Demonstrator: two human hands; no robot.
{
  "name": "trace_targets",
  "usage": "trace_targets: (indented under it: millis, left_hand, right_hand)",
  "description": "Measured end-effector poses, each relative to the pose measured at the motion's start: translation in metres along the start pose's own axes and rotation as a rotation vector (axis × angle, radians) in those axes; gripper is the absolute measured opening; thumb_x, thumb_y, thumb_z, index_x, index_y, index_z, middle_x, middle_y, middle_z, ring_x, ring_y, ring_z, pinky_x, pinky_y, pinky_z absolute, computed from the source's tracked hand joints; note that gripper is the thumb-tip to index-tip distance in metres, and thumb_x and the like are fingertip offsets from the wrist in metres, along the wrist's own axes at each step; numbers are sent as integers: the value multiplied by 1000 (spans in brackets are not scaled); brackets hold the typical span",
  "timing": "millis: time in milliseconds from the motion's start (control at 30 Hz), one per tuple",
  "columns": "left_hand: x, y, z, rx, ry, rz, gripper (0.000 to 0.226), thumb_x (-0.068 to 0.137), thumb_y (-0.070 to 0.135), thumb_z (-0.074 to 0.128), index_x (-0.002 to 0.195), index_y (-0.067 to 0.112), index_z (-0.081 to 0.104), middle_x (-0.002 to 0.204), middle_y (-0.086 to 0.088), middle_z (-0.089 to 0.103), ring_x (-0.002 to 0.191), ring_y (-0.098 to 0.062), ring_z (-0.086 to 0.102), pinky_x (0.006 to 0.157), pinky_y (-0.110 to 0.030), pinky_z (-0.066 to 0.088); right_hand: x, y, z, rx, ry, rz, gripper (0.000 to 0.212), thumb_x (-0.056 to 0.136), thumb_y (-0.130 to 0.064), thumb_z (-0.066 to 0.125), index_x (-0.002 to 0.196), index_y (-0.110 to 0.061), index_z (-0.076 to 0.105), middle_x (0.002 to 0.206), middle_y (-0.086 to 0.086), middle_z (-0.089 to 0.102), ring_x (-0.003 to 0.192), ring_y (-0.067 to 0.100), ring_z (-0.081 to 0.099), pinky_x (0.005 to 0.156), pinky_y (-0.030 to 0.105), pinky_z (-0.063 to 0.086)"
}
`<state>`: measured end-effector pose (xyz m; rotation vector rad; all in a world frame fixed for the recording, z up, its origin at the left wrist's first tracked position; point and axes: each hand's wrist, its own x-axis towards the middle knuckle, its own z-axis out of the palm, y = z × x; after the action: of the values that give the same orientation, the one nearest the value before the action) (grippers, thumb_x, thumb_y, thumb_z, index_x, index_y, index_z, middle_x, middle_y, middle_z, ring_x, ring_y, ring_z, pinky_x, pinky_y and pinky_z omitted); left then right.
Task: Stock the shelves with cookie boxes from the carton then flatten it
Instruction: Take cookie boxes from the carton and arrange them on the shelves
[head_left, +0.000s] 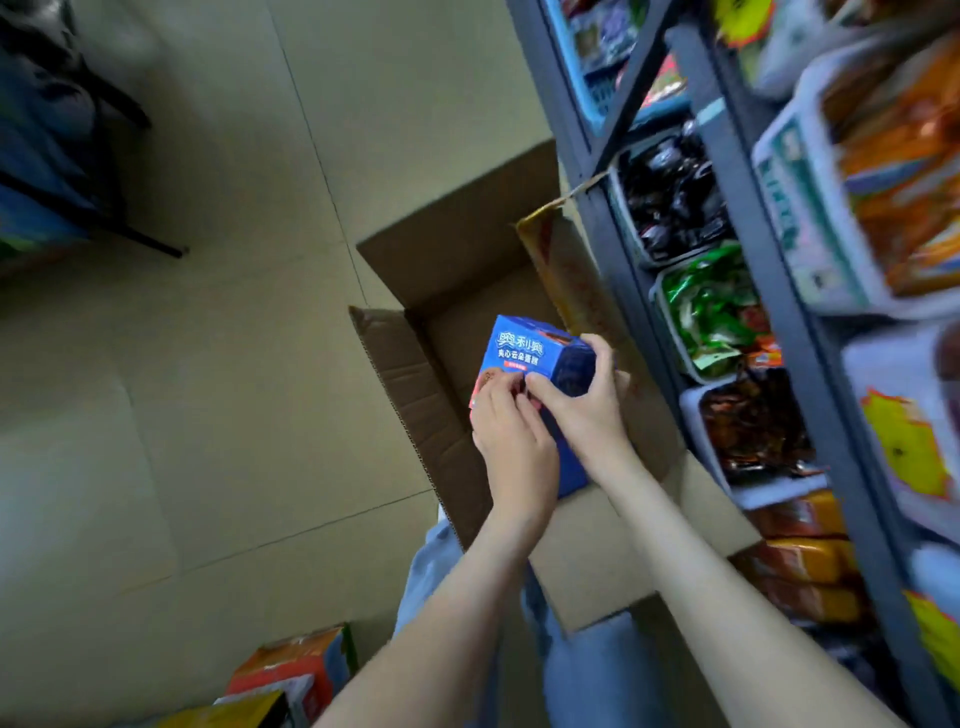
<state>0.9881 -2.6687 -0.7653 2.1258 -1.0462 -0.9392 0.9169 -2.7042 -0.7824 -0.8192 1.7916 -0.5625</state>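
Stock entry, as I read it from the head view.

1. Cookie box (524, 345): blue, held in the air above the open carton (400, 364), not yet on any shelf. More blue shows under the wrists; I cannot tell whether it is the same box or a second one.
2. Left hand (511, 441): fingers curled, pinching the box's near lower corner.
3. Right hand (587, 410): fingers wrapped over the right end of the box, thumb on the front face.
4. Carton: on the floor (208, 364), flaps raised, right beside the shelves (748, 208); its contents are hidden by the arms.
5. Baskets of packets (711, 306): these fill the tiers I can see.

Hazards, in my judgement: both grips crowd one end, so the far end may dip and slip. The tall flap next to the shelf frame could catch the box on the way across. The tiers look full, so forcing the box in may push packets out.
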Motion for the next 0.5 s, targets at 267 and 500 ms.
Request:
trace_targets:
  millis: [267,500]
  left_hand:
    - [-54,204,-95,-76,103,354,26,88,14,40,106,5,57,111,-10,57,102,-25,49,89,-38,37]
    - [-111,339,-154,-193,62,752,45,88,29,35,117,0,53,131,-19,49,124,-32,44,104,-37,26]
  right_hand:
    - [-122,-169,-126,97,135,-255,74,61,-46,78,125,-33,43,124,3,51,115,17,51,95,28,46]
    - [-228,-276,-231,174,414,-500,65,59,-43,78,115,-28,48,110,-7,56,107,14,56,97,42,46]
